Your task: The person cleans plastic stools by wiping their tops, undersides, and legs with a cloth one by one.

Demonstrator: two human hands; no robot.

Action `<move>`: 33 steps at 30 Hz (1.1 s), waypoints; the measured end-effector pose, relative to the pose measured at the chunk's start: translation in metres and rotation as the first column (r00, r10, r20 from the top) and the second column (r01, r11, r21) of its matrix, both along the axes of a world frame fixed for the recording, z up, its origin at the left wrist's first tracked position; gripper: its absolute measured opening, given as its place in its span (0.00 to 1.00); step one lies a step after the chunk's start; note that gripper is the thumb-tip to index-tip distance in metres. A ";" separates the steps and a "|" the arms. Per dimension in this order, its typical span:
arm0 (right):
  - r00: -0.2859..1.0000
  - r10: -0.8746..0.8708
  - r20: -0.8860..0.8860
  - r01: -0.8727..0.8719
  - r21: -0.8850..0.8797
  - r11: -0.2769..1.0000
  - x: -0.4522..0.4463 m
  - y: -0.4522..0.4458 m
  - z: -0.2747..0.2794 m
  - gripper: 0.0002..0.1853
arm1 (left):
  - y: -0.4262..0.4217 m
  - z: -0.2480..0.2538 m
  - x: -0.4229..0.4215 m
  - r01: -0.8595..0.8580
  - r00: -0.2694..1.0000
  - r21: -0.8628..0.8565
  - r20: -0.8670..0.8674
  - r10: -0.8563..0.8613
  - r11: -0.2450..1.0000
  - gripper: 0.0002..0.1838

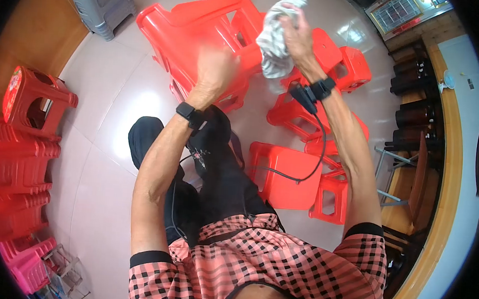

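My right hand (297, 35) is closed on a crumpled white-and-grey striped cloth (275, 39), held up beside a large red plastic stool (186, 36). My left hand (217, 68) is over that stool, smeared by motion. Its fingers look curled, but I cannot make out whether they grip the stool. A black watch (189, 113) is on my left wrist. Around my right wrist is a black strapped device (315, 90) with a cable hanging from it.
Several red stools, including a square-topped one (292, 177), stand right of my legs. Stacked red stools (17, 158) and pink stools (27, 262) line the left wall. A grey stool (102, 5) is at the far left. Dark chairs (411, 116) flank a counter (447, 162) on the right.
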State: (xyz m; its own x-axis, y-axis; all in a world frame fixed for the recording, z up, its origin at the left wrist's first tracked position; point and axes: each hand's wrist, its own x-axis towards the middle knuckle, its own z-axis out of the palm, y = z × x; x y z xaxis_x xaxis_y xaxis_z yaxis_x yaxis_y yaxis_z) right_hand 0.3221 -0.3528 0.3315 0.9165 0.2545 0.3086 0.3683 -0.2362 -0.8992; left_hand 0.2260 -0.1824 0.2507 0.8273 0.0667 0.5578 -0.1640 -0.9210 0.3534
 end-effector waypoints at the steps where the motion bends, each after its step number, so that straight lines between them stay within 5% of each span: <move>1: 0.974 0.066 0.217 -0.023 -0.194 0.981 0.024 0.004 -0.020 0.19 | -0.001 -0.001 0.002 0.029 0.999 0.010 -0.018 -0.029 1.000 0.14; 3: 0.841 0.054 0.538 0.329 -0.588 0.739 0.024 0.017 -0.067 0.22 | 0.001 -0.002 0.006 0.080 0.995 0.035 -0.059 -0.078 0.996 0.13; 4: 0.834 0.023 0.551 0.306 -0.497 0.812 0.018 0.022 -0.073 0.23 | 0.004 0.003 0.002 0.113 0.985 -0.011 -0.127 -0.114 0.994 0.10; 7: 0.851 -0.007 0.525 0.305 -0.485 0.820 0.011 0.024 -0.072 0.22 | 0.024 0.011 -0.012 0.217 0.976 -0.136 0.020 -0.216 0.967 0.11; 11: 0.856 0.029 0.517 0.242 -0.448 0.861 0.014 0.018 -0.072 0.20 | 0.085 0.016 -0.006 -0.012 0.945 -0.213 0.318 0.081 0.977 0.24; 13: 0.850 0.019 0.527 0.236 -0.413 0.880 0.015 0.019 -0.074 0.20 | 0.125 0.021 0.004 -0.212 0.939 -0.311 0.197 0.281 0.926 0.25; 16: 0.853 0.016 0.522 0.225 -0.394 0.891 0.018 0.023 -0.078 0.21 | 0.182 0.006 0.036 -0.424 0.884 -0.218 0.112 0.454 0.879 0.24; 17: 0.853 0.019 0.522 0.222 -0.395 0.891 0.019 0.023 -0.079 0.22 | 0.195 0.007 0.041 -0.256 0.958 -0.379 0.022 0.285 0.889 0.24; 19: 0.854 -0.005 0.521 0.224 -0.359 0.906 0.019 0.019 -0.079 0.24 | 0.210 0.003 0.051 0.050 0.990 -0.694 -0.060 -0.127 0.719 0.25; 23: 0.840 -0.102 0.533 0.299 -0.298 0.906 0.014 0.021 -0.082 0.25 | 0.215 -0.006 0.047 0.079 0.991 -0.797 -0.001 -0.132 0.599 0.22; 28: 0.802 -0.191 0.566 0.408 -0.286 0.867 0.005 0.028 -0.087 0.21 | 0.227 -0.003 0.003 -0.168 0.961 -0.543 -0.276 0.014 0.823 0.24; 31: 0.825 -0.171 0.539 0.397 -0.336 0.854 -0.014 0.033 -0.081 0.21 | 0.206 -0.001 -0.027 -0.027 0.996 -0.672 -0.077 -0.033 0.740 0.28; 33: 0.839 -0.109 0.533 0.338 -0.353 0.872 -0.040 0.044 -0.075 0.20 | 0.197 -0.002 -0.044 -0.102 0.994 -0.675 -0.103 0.043 0.731 0.29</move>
